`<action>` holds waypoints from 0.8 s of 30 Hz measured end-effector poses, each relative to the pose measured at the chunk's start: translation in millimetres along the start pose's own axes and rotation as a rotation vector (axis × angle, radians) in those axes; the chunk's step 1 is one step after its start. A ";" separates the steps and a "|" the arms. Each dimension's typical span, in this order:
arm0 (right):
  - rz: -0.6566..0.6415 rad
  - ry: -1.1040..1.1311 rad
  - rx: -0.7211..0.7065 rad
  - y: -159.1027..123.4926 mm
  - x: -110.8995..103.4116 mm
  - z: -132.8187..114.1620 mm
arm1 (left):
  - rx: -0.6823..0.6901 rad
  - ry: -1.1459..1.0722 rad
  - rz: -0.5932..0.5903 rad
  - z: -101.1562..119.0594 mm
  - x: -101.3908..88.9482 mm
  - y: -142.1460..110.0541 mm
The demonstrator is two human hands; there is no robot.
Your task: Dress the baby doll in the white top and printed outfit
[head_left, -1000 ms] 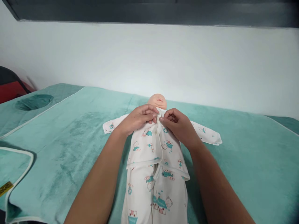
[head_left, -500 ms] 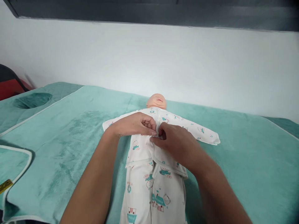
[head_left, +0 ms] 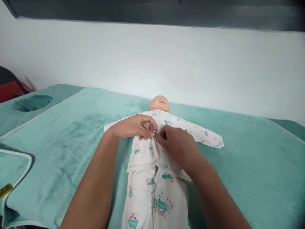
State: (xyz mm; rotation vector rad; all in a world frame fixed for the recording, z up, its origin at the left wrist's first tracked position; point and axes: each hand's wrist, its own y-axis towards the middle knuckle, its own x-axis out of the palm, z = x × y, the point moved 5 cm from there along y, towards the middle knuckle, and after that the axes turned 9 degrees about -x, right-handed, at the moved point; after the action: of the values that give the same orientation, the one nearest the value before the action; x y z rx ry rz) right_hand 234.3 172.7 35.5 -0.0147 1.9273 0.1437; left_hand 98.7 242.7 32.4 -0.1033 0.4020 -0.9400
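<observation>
A baby doll (head_left: 159,103) lies on its back, its head toward the wall. It wears a white printed baby shirt (head_left: 144,154) with long sleeves spread to both sides, and white printed pants (head_left: 164,203) below. Over the chest, my left hand (head_left: 141,126) pinches the edge of the shirt's front opening between thumb and fingers. My right hand (head_left: 175,140) meets it from the other side, its thumb and forefinger closed on the same front edge. Whatever fastener lies between the fingertips is hidden.
A green plush cover (head_left: 250,165) with pale piping spreads under the doll, with a face hole (head_left: 33,102) at the far left. Behind it rises a white wall (head_left: 152,60). A red and black object (head_left: 10,87) stands at the left edge.
My right thumb and forefinger have moved slightly left and up, closing against the left fingertips at the shirt front. The left fingers have shifted a little left. The doll stays nearly in place.
</observation>
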 end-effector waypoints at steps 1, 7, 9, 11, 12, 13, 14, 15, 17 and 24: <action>-0.010 -0.018 0.006 -1.1 0.7 -1.6 | -0.017 0.013 0.005 -0.5 -0.1 0.1; -0.057 -0.022 -0.053 -11.9 0.9 -14.8 | -0.033 0.037 0.025 -1.3 -0.3 -0.9; -0.046 -0.029 -0.050 -13.7 -0.1 -15.8 | -0.023 0.013 0.030 -1.3 -0.3 -1.4; -0.028 -0.013 -0.058 -13.3 -1.6 -14.1 | -0.022 -0.010 0.034 -1.7 -0.4 -1.5; -0.023 0.007 -0.066 -12.2 -2.6 -12.1 | -0.024 -0.015 0.033 -2.1 -0.5 -1.5; -0.026 0.036 -0.077 -10.7 -3.5 -9.2 | -0.028 -0.014 0.028 -2.5 -0.5 -1.4; -0.036 0.078 -0.088 -8.7 -4.3 -5.6 | -0.033 -0.007 0.019 -3.0 -0.4 -1.2; -0.054 0.137 -0.092 -6.6 -5.0 -1.1 | -0.037 0.004 0.010 -3.3 -0.3 -0.9; -0.111 0.310 -0.093 -2.4 -5.6 8.6 | -0.043 0.033 -0.007 -3.5 -0.2 -0.1; -0.139 0.982 -0.090 4.9 -3.8 26.5 | -0.053 0.151 0.001 2.6 3.2 1.8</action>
State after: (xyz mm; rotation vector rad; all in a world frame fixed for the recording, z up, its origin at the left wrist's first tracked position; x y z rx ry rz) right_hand 259.9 180.2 30.3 -0.3322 2.8849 0.1416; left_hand 102.8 241.0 33.4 -0.0805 0.5667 -0.9392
